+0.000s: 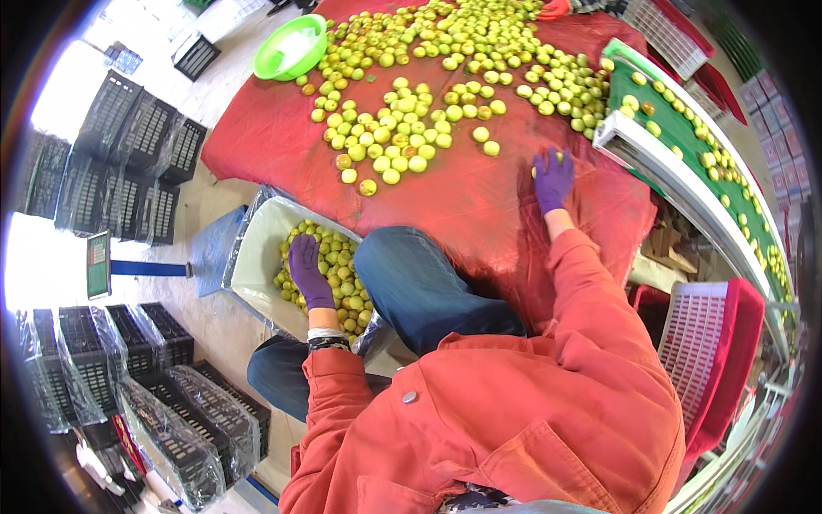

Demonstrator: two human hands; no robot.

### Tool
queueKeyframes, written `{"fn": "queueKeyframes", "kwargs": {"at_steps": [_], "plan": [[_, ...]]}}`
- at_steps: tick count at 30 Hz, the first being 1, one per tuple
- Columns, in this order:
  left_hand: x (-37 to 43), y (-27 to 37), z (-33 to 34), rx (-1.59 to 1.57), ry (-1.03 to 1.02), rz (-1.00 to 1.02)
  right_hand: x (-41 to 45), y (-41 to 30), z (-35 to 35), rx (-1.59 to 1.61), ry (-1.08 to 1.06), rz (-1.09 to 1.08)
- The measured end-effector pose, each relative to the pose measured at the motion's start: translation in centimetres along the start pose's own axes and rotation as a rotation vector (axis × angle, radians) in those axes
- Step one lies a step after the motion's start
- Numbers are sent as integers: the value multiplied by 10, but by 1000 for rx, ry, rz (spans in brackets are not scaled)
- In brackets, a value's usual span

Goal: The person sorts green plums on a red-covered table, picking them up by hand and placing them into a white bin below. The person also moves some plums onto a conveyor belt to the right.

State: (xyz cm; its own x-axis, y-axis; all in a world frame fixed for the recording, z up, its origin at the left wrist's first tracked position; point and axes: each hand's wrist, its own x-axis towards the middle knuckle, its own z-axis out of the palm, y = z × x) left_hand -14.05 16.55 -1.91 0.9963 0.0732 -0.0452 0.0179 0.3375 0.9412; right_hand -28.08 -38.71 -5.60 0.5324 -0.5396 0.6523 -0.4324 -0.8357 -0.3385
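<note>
My left hand [309, 270], in a purple glove, reaches into a plastic-lined crate [247, 263] and rests back-up on green jujube-like fruit [340, 263]. Its palm is hidden, so whether it grips any cannot be told. Over the right part of a red-covered table [462, 196] is my right hand [555, 178], gloved the same way. Green fruits [559, 156] show between its fingers and beside the thumb, held against the palm side. Up and left of that hand, loose fruits [385, 128] lie in a cluster, some with brown patches.
A green conveyor belt [690, 128] carrying fruit runs along the right. A light green basin [292, 48] sits at the table's far left. Wrapped black crates [138, 128] are stacked at left, near a scale display [99, 265]. Another person's red-gloved hand [553, 9] is at the far edge.
</note>
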Motion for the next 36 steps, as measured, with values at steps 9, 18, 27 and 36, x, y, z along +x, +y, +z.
{"fn": "queueKeyframes", "kwargs": {"at_steps": [9,18,27,36], "plan": [[55,-12,104,503,-169,284,3,-217,64,267,-281,-386],[180,-53,158,1136,-340,690,38,-276,96,313,-460,-727],[220,-61,175,1329,-273,543,93,-241,161,12,-348,-457],[160,-39,180,1013,-889,614,35,-241,76,351,-480,-525]]}}
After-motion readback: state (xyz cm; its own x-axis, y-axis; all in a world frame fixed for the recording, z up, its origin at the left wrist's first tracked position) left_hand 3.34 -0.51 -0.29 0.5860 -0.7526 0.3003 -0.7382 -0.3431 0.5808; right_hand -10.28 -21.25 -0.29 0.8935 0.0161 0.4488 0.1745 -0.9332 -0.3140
